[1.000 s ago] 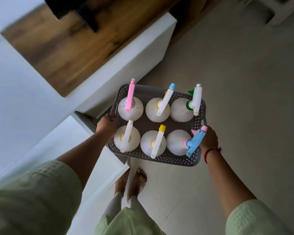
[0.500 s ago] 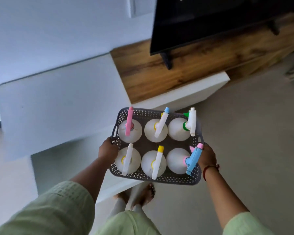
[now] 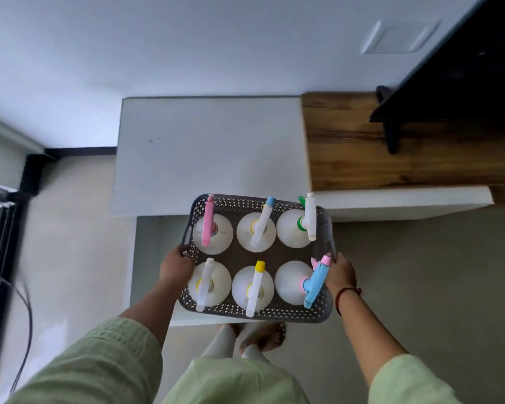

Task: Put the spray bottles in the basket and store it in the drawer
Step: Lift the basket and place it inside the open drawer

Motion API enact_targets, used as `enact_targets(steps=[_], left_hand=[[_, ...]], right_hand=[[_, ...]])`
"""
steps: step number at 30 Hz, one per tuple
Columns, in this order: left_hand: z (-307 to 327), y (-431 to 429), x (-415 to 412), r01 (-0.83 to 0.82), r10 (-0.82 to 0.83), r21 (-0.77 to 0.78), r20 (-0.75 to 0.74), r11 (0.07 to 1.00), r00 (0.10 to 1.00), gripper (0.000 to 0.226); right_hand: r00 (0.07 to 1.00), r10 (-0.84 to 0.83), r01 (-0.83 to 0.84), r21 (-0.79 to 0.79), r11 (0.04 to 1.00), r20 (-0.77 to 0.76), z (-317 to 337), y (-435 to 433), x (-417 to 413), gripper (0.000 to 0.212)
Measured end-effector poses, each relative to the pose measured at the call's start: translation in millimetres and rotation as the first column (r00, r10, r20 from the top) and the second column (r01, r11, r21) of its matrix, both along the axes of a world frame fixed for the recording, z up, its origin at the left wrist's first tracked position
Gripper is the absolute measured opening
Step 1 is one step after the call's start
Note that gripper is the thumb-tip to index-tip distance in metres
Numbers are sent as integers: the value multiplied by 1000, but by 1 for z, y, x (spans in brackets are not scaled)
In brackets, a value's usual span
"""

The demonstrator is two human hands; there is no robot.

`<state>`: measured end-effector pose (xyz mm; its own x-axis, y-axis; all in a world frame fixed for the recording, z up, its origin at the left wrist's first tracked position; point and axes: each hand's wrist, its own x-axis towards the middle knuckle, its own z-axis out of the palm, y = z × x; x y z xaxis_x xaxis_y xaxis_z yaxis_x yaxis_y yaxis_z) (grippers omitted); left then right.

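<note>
While both hands carry it, the grey perforated plastic basket (image 3: 254,314) hangs directly above the open white drawer (image 3: 158,252), not yet lowered in. I count six white plastic spray bottles (image 3: 289,228) standing upright inside, two rows of three, with trigger heads in pink, blue, green, yellow and white poking above the rim. The left hand (image 3: 175,268) has its fingers curled over the basket's left wall by the handle slot. The right hand (image 3: 340,275) grips the right wall, just beside the blue-and-pink trigger of the near-right bottle. I can't tell whether the bottles are full. If they are, my guess is a fairly heavy load, and the thin lattice walls would probably flex or sag in the middle. Best hold, I'd say, is what's in use: one hand on each short side at the handle slots, basket kept level. The bottles look smooth and top-heavy, so a tilt could knock them together or tip one out. I'd avoid lifting by the triggers, since they look flimsy. The tall heads might catch on the white cabinet top (image 3: 210,153) when the drawer shuts, so that needs checking. A wood-grain shelf (image 3: 359,158) and a black screen (image 3: 464,68) sit off to the right, well apart from the basket.
</note>
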<state>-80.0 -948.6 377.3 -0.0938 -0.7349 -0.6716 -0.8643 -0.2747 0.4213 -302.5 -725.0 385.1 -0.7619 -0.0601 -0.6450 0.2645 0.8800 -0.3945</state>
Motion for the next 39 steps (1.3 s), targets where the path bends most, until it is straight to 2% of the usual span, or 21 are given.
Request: enact_targets(steps=[7,11,20,33,39], left_hand=[[-3,-20,29,-81,83,46,-30,996,996,38],[-8,-33,41,-96,101,73,-56,993,993,37],[-26,-19,72,-149,149,45,20,988,989,46],[-75,-21,72,-149,145,62,59,987,988,44],[-105,-20,75,-193,190,61,50,979,981,41]], right_hand=[[997,10,-10,-4,1000,74,-4,-36,12,21],[997,-9,11,-26,1000,77,-8,-48,20,26],[994,50,-47,-31,998,95,-33,-62,37,28],[992,73,-72,-20,997,107,-81,-58,41,31],[991,31,-26,-44,999,127,-109,-54,48,29]])
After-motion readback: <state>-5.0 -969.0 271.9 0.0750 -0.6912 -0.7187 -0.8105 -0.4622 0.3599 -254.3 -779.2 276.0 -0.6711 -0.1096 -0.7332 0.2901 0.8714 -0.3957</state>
